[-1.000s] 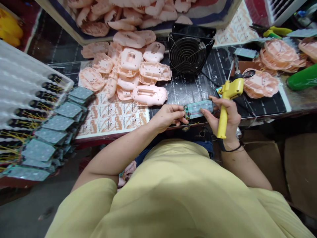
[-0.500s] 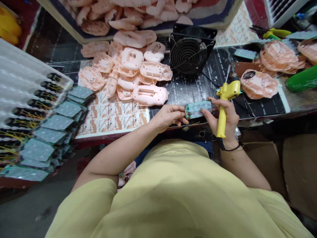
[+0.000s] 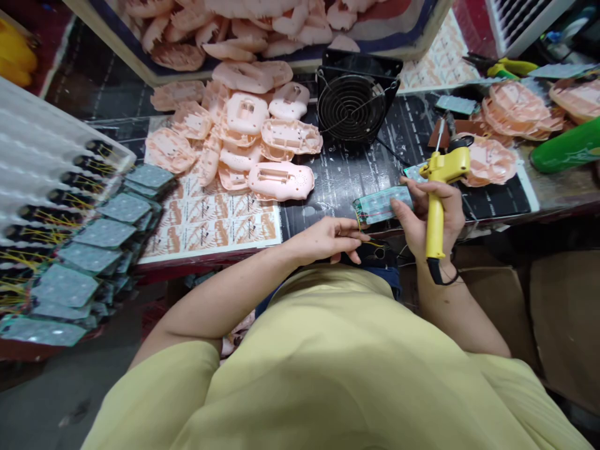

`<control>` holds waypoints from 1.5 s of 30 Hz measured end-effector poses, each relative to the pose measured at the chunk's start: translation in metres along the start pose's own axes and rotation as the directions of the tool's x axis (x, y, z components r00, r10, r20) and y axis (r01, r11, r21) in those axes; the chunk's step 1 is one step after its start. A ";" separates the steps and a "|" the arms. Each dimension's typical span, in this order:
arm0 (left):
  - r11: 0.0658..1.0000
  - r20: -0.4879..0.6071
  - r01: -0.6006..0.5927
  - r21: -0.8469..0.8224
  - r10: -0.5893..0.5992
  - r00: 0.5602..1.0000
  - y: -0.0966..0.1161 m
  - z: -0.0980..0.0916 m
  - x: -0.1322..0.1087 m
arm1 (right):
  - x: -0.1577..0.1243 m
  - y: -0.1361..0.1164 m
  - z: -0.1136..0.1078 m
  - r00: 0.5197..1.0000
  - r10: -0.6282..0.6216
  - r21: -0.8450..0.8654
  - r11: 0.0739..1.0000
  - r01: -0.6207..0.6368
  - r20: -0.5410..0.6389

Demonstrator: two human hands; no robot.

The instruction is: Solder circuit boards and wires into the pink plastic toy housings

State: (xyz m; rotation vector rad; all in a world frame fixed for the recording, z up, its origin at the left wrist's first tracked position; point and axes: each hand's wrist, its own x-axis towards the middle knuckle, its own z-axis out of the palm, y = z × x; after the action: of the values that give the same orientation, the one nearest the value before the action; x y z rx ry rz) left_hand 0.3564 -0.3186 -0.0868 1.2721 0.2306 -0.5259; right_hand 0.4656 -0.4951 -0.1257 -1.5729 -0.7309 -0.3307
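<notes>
My right hand (image 3: 438, 215) pinches a green circuit board (image 3: 382, 205) between thumb and fingers. The same hand also keeps a yellow soldering gun (image 3: 437, 212), its handle hanging down across the palm and its metal tip pointing away from me. At the board's left end, thin yellow wires (image 3: 360, 220) run down to my left hand (image 3: 335, 240), whose fingers are closed on them. Another green board (image 3: 413, 171) lies partly hidden behind the right fingers. Pink plastic shells (image 3: 281, 181) are piled ahead of my left hand.
A black fan (image 3: 351, 106) stands behind the board. Stacked circuit boards (image 3: 65, 284) and a white tray (image 3: 42, 137) of black wired parts are at left. At right are more pink shells (image 3: 492, 159), a green can (image 3: 565, 147) and pliers (image 3: 510, 67). A bin (image 3: 412, 47) of shells sits at the back.
The board and the right hand with the soldering gun have shifted right. My left hand has slid off the board's end, slightly lower, opening a small gap spanned by wires.
</notes>
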 end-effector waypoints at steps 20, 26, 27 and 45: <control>0.893 -0.206 -0.187 0.410 0.291 0.934 0.024 -0.038 -0.026 | -0.001 0.010 0.013 0.996 -0.063 -0.300 0.951 0.081 0.066; 0.557 -0.125 -0.266 0.786 0.565 0.815 0.014 -0.042 -0.014 | -0.001 0.014 0.012 0.978 -0.138 -0.439 0.878 0.193 0.153; 0.508 -0.088 -0.285 0.813 0.592 0.801 0.014 -0.043 -0.012 | -0.001 0.015 0.011 0.979 -0.133 -0.447 0.874 0.189 0.154; -0.031 0.204 -0.227 0.973 0.567 0.798 0.015 -0.050 -0.016 | -0.002 0.020 0.001 0.992 -0.060 -0.370 0.924 0.098 0.114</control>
State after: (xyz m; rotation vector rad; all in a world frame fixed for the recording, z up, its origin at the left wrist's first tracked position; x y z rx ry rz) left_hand 0.3563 -0.2646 -0.0817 2.7054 -0.4404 0.1760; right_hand 0.4764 -0.4947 -0.1426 -1.9363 -0.8466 -0.4759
